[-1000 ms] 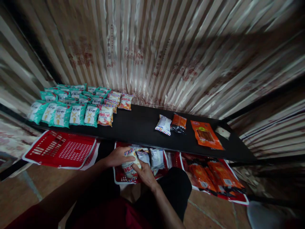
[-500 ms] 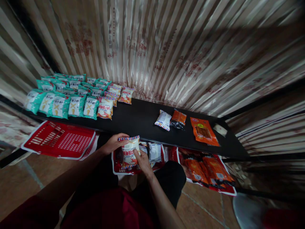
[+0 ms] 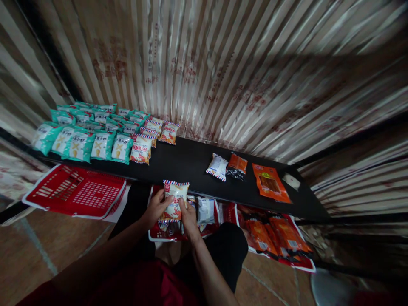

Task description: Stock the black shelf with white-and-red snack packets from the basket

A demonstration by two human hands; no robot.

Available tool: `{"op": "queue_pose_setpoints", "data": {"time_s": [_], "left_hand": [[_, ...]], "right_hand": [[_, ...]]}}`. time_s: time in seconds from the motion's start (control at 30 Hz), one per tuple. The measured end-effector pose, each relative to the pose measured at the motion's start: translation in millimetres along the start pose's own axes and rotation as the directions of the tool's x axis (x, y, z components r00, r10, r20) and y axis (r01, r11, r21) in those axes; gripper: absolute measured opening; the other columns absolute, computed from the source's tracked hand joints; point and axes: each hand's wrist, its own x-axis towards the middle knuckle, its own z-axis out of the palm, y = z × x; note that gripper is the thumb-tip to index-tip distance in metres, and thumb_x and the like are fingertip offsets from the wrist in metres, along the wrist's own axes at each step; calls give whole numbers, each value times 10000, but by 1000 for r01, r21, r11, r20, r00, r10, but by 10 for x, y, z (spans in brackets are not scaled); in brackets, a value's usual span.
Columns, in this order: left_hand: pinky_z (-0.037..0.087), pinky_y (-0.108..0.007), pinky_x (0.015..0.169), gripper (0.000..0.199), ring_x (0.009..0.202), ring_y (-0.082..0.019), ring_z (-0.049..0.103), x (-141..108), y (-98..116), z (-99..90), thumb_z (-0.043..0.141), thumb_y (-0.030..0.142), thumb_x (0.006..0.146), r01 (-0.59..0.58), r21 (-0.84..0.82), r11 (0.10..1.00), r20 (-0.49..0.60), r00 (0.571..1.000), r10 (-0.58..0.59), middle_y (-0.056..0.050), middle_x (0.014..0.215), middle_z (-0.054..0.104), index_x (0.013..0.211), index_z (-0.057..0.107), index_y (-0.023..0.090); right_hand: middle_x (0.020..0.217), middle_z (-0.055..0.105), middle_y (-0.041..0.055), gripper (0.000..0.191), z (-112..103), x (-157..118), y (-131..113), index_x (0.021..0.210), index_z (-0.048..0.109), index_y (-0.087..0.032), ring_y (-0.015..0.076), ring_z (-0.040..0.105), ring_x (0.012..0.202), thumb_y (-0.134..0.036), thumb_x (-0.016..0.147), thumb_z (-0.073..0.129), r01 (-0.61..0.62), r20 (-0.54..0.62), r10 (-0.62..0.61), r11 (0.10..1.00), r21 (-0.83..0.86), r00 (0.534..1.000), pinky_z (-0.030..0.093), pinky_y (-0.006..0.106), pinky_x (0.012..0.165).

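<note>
Between my two hands I hold a white snack bag (image 3: 174, 191) with striped ends, red lettering and a shrimp picture, upright above a red basket. My left hand (image 3: 157, 209) grips its left side, thumb across the front. My right hand (image 3: 188, 216) pinches its right side. Below, the red basket (image 3: 153, 234) holds more snack bags, among them a silvery one (image 3: 206, 210) lying back side up. On the black shelf, matching striped bags (image 3: 141, 148) stand in a short row beside several teal snack bags (image 3: 103, 145).
On the shelf (image 3: 185, 158) to the right lie a striped bag (image 3: 217, 166), an orange-black packet (image 3: 236, 165), a flat orange packet (image 3: 270, 182) and a small white item (image 3: 291, 181). Under it are a red basket (image 3: 76, 191) at left and orange packets (image 3: 282, 233) in another basket at right.
My left hand has shifted from the bag's top corner down to its left side. The bag has risen a little and stands straighter. The view has tilted slightly.
</note>
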Motion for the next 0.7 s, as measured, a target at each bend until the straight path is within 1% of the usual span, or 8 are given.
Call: {"op": "queue_pose_setpoints", "data": {"time_s": [0.1,0.27,0.4,0.53,0.63,0.7], "left_hand": [[487,-393,889,506,1016,-249,615,-31,-90,7,633,502,723,-51,64,997,-26,998,53,-110,1108,651,1069,530,147],[516,-367,832,476,955,-236,635,-25,-157,-4,599,510,747,-73,82,994,-51,996,77,-90,1062,666,1055,520,155],[519,-341,811,457,915,-221,645,9,-161,-36,580,504,766,-80,119,990,-68,994,88,-76,1031,671,1058,522,158],[520,-326,781,461,894,-215,649,30,-172,-100,539,533,783,-77,206,976,-80,992,96,-67,991,679,1064,525,168],[515,-319,765,455,885,-213,646,48,-167,-168,498,529,809,-84,290,953,-103,988,119,-78,992,672,1078,521,163],[511,-312,753,432,858,-205,647,66,-147,-213,487,514,819,-100,344,934,-107,984,145,-80,994,669,1068,525,163]], "right_hand": [[782,705,88,578,26,15,-34,958,659,-118,211,646,686,-630,705,570,14,-7,-14,1000,23,1000,500,311,625],[795,702,85,545,65,21,-78,979,655,-117,207,644,705,-599,749,547,29,36,-31,999,37,999,496,306,630],[880,699,93,527,93,-1,-141,1018,645,-126,210,644,774,-581,792,509,63,58,-64,998,16,996,496,317,688],[977,685,96,533,115,-65,-285,1048,646,-158,220,634,868,-597,817,450,88,143,-77,993,-77,987,485,333,769],[1061,665,71,489,132,-109,-377,1085,630,-207,216,618,940,-582,812,477,110,167,-89,986,-122,982,467,327,830],[1065,664,61,469,147,-121,-400,1105,612,-223,216,620,947,-564,796,522,99,182,-79,990,-102,980,467,330,837]]}}
